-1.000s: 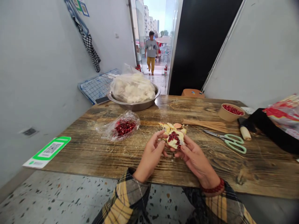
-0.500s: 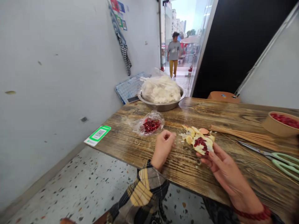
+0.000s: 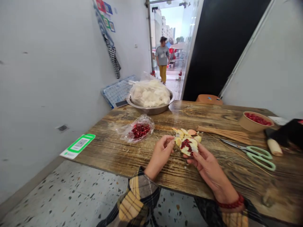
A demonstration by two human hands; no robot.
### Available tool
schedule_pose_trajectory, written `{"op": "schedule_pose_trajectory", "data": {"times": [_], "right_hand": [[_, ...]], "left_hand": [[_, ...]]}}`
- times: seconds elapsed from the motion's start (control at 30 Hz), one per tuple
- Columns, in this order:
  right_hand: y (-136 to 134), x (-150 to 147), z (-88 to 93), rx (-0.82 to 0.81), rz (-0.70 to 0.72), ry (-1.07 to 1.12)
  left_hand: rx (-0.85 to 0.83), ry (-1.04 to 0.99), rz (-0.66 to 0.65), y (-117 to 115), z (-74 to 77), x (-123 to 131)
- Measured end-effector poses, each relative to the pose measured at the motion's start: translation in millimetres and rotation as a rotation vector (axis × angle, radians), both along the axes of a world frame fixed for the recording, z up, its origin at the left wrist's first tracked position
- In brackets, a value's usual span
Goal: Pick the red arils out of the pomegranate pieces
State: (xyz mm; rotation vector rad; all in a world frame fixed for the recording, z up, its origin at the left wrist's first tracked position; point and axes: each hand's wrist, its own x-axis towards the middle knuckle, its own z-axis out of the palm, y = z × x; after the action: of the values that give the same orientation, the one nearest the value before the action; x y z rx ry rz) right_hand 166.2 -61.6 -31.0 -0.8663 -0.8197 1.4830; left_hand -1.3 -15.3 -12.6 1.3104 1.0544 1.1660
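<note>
My right hand (image 3: 208, 167) holds a piece of pomegranate (image 3: 187, 147), pale and cream-coloured with a cluster of dark red seeds facing up. Just left of it, my left hand (image 3: 161, 154) is closed, thumb against curled fingers; whatever may be between the fingertips is too small to make out. Behind the held piece lies a heap of yellowish pomegranate peel (image 3: 181, 133) on the table. Farther left sits a clear plastic bag (image 3: 149, 122) with red pomegranate seeds in it.
On the wooden table (image 3: 113, 148) stand a metal basin (image 3: 151, 110) with a bag of white stuff and a paper bowl (image 3: 248, 123) of red seeds. Thin sticks (image 3: 224, 134) and green-handled scissors (image 3: 260, 156) lie to the right. A person (image 3: 162, 56) is at the glass door.
My left hand has come closer to the pomegranate piece, which stays in my right hand. The view has turned right, bringing more of the table's right side into sight.
</note>
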Motion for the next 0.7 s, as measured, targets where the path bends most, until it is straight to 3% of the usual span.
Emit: {"op": "schedule_pose_trajectory", "data": {"times": [0.3,0.53,0.7], "right_hand": [[4,-2,6.6,0.018,-0.012,0.121],[1,-1,3.9,0.013,-0.006,0.184],[0,-1,1.4,0.033,0.008,0.176]], "left_hand": [[0.354,0.194,-0.086,21,33.3,16],[0.322,0.228,-0.110,3,19.6,4],[0.274,0.168,-0.141,-6,24.8,4]]}}
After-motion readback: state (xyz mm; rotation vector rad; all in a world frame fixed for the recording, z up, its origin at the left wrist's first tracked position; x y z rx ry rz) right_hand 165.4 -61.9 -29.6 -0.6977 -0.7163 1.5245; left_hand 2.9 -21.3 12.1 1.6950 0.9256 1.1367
